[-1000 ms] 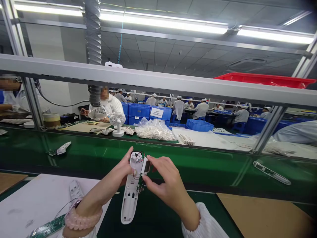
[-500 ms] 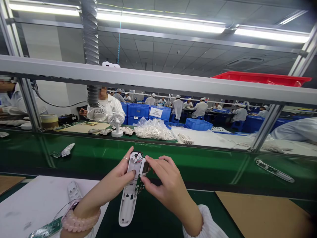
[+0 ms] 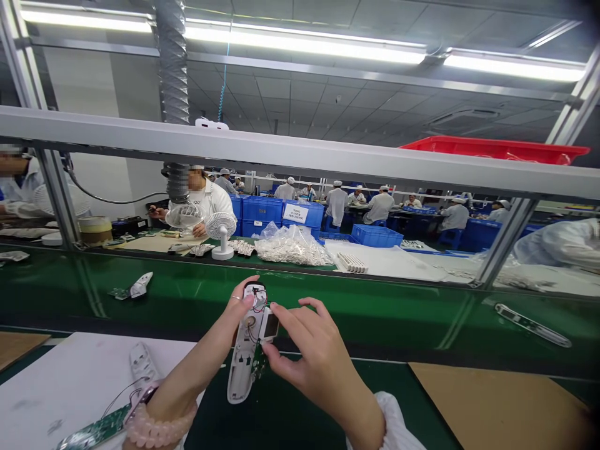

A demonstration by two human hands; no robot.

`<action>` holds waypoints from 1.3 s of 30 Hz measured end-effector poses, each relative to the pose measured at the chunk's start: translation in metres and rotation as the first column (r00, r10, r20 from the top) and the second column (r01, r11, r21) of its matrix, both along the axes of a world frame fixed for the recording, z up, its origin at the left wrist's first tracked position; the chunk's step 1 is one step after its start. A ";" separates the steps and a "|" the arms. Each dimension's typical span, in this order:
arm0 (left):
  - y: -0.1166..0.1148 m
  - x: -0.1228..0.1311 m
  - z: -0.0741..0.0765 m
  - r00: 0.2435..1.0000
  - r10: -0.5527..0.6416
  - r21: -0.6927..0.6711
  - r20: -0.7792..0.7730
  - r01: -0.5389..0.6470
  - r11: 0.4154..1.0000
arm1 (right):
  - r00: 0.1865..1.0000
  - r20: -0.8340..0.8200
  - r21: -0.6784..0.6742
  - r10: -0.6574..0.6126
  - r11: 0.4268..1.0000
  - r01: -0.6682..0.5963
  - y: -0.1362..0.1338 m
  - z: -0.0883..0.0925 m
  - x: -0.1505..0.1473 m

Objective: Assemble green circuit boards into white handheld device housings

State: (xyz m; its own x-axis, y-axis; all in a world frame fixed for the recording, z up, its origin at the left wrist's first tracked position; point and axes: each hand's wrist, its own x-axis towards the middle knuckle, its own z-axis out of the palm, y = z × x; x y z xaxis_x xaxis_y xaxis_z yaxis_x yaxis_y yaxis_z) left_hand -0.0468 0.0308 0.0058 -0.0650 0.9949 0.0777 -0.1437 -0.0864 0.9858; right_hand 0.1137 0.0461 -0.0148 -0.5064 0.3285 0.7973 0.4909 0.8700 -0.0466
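Observation:
A long white plastic housing [image 3: 240, 375] with wires and a round metal part inside is held up over the green work surface. My left hand [image 3: 229, 325] grips its upper end, the thumb lying on the inside near the top. Between the thumb and fingers of my right hand [image 3: 304, 340] is a small white-framed display module [image 3: 269, 326], close against the housing's right side. A green circuit board [image 3: 257, 361] hangs beside the housing below the module. Pink beads and a band circle my left wrist.
White sheet [image 3: 37, 381] at left bears another housing [image 3: 142, 362] and a circuit board [image 3: 94, 432]. Brown board [image 3: 497, 406] lies at right. Beyond, a green belt [image 3: 375, 312] carries parts; a small fan [image 3: 222, 234], bagged parts [image 3: 293, 247] and co-workers are behind it.
My left thumb has moved up the housing, uncovering the round metal part. The housing's lower end has risen slightly. Parts on the belt have shifted right.

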 end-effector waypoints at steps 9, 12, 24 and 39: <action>-0.002 0.011 0.001 0.989 0.146 -0.096 -0.011 -0.146 0.985 | 0.993 0.114 -0.016 -0.022 1.000 0.024 -0.004 -0.008 -0.011; -0.002 0.008 0.000 0.992 0.128 -0.118 -0.003 -0.128 0.985 | 0.995 0.096 -0.026 -0.003 1.000 0.006 -0.003 -0.011 -0.014; 0.004 -0.002 -0.005 0.963 -0.100 -0.068 0.249 0.121 0.990 | 0.941 -0.246 -0.254 0.232 0.921 -0.294 0.005 -0.012 -0.013; -0.008 0.004 0.001 0.982 -0.006 -0.073 0.188 0.020 0.997 | 0.952 -0.235 -0.121 0.196 0.966 -0.229 0.016 -0.016 -0.010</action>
State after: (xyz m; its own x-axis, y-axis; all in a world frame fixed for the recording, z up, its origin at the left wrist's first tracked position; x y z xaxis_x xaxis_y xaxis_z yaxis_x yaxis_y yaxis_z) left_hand -0.0427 0.0232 0.0071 -0.0580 0.9983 -0.0087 -0.3275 -0.0108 0.9448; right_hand 0.1038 0.0616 -0.0311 -0.3953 0.3528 0.8481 0.2589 0.9287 -0.2656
